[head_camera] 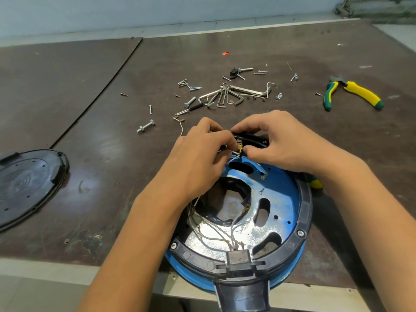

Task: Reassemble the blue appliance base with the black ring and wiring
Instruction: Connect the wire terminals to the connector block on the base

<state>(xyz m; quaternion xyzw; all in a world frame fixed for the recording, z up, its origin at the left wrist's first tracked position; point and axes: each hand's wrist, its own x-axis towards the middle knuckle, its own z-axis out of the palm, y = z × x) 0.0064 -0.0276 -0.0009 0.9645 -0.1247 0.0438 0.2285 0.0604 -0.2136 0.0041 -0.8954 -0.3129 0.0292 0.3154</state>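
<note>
Nearest the viewer, a black socket (242, 289) juts from the near rim of the blue base (281, 199), which lies flat at the bench (112, 131) edge with the black ring (305, 212) seated round it. Loose wires (216, 235) trail across its middle. Both hands work at the far rim: the left hand (200, 152) pinches a white wire (234, 156), and the right hand (276, 143) pinches beside a brass terminal (240, 147). That terminal sits between the fingertips, with the wire running in from the left, so the joining looks like a short push towards the right.
</note>
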